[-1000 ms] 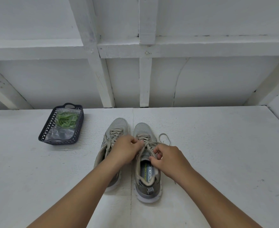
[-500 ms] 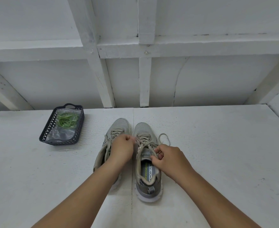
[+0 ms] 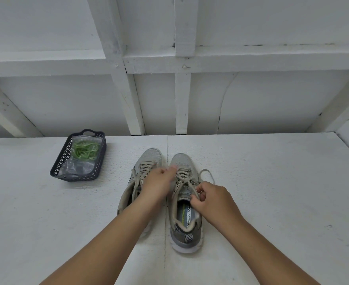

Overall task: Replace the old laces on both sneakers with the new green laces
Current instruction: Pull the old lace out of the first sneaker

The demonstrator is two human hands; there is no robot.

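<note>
- Well off at ten o'clock from the shoes, a dark lattice basket (image 3: 99, 161) sits on the white surface (image 3: 272, 182), apart from everything else.
- Inside it lies a clear plastic bag (image 3: 77, 167) with the green laces (image 3: 84, 151) bundled at its far end.
- Both grey sneakers stand side by side near the middle, toes pointing to twelve o'clock, just beside each other.
- Partly covering the left sneaker (image 3: 149, 157) is the left forearm, which crosses its heel and opening.
- Blurred, the left hand (image 3: 157, 182) reaches toward one o'clock over the old laces (image 3: 182, 177) of the right sneaker (image 3: 185, 212); whether its fingers grip anything I cannot tell.
- Curled fingers and thumb of the right hand (image 3: 212, 198) pinch a lace strand at the tongue.
- One loose lace loop (image 3: 207, 173) lies on the surface at two o'clock from that shoe.
- Printed on the insole (image 3: 187, 214) is "MEMORY FOA", the rest hidden; a green-yellow logo beside it is unreadable.
- White painted beams (image 3: 182, 99) rise behind.
</note>
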